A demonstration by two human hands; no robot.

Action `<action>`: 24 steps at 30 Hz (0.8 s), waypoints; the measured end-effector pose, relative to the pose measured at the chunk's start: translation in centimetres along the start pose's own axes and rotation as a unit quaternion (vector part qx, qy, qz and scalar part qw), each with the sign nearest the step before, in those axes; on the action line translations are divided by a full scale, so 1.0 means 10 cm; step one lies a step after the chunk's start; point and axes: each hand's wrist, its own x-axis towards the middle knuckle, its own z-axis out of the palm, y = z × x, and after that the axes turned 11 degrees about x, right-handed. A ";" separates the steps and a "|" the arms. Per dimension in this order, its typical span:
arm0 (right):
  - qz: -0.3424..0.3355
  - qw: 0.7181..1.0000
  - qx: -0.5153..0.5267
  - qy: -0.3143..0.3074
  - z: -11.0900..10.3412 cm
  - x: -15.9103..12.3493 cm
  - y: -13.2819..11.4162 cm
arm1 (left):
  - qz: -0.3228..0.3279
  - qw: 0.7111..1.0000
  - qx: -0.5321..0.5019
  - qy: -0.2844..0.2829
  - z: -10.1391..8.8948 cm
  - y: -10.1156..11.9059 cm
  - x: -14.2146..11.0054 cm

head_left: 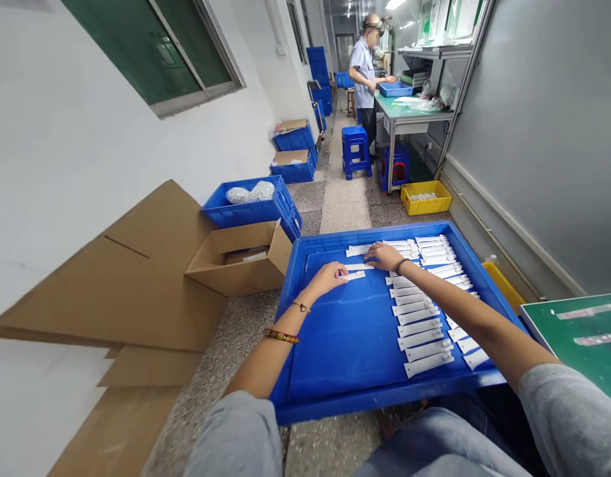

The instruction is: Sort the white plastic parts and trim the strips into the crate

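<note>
While L hand (324, 278) & R hand (382, 256) touch white strips (355, 274), grips open, 1 blue tray (375, 400)

Head view, looking down over a shallow blue plastic tray (384, 397). Left hand (325, 278) lay on a single white flattened tube (353, 275); right hand (384, 256) rested flat just beside the upper rows of white tubes (419, 331), which were laid side by side. Beaded bracelets (281, 336) on left wrist. Open cardboard carton (240, 262) to the left; far down the aisle, a co-worker (363, 79) stood at a green-topped bench (409, 109)
</note>
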 end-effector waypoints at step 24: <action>0.149 0.981 -0.033 0.120 -0.01 0.10 0.06 | -0.010 0.997 -0.021 0.070 0.34 0.24 0.60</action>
